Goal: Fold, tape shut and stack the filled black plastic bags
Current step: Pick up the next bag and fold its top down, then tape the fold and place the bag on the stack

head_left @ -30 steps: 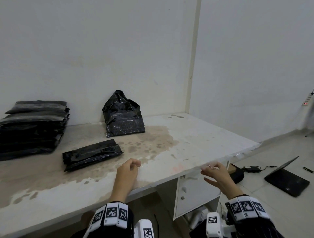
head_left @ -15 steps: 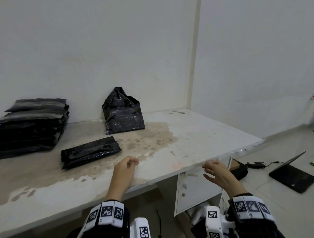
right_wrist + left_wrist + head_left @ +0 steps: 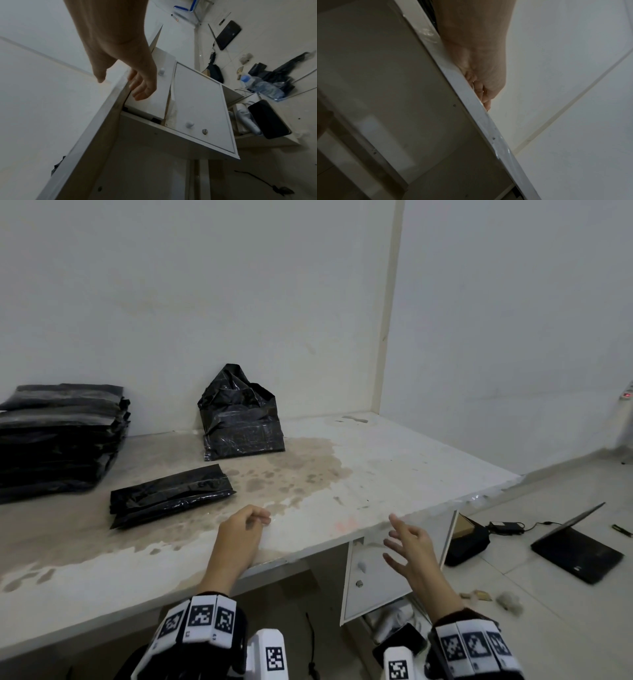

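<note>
Several folded black bags form a stack [image 3: 58, 440] at the table's far left. One folded black bag [image 3: 171, 494] lies flat in front of it. An unfolded filled black bag [image 3: 239, 419] stands against the wall, its top crumpled open. My left hand [image 3: 246, 525] rests on the table near the front edge, right of the flat bag, fingers curled toward the thumb. In the left wrist view, small shiny glints show between those fingers [image 3: 477, 86]; whether they hold clear tape is unclear. My right hand [image 3: 407, 542] hovers just off the table's front edge [image 3: 109, 102], fingers spread, holding nothing.
Clear film clings along the table's front edge [image 3: 501, 148]. A white cabinet [image 3: 376, 573] with its door ajar stands under the table beside my right hand. A laptop [image 3: 579, 549], a charger [image 3: 507, 527] and a water bottle [image 3: 262, 86] lie on the floor at right.
My right hand was pinched at the table's edge; its fingers have now spread and it has dropped slightly below the edge. The left hand has stayed in place.
</note>
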